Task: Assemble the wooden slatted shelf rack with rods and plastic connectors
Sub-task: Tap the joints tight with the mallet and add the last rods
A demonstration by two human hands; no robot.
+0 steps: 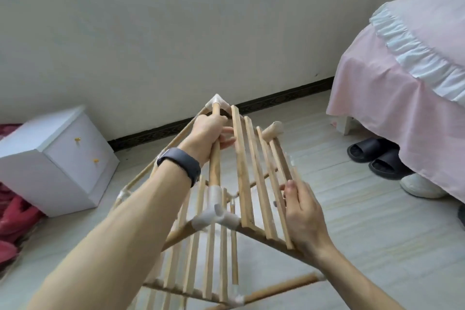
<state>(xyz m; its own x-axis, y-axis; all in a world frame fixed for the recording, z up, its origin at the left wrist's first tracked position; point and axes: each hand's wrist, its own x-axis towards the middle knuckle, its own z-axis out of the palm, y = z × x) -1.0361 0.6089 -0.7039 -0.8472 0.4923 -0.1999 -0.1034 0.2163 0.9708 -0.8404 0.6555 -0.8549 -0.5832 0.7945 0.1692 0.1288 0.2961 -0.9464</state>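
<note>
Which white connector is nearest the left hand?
The far corner connector capping the rod the left hand grips, right above its knuckles; all others sit farther away.

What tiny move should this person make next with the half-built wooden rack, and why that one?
Probably nudge the pale wooden slatted shelf panel level at its far right corner, ready for another rod. The left hand grips the round wooden rod, and the right hand rests on the panel's right edge. That corner's pale plastic connector appears to hold no such rod yet.
</note>
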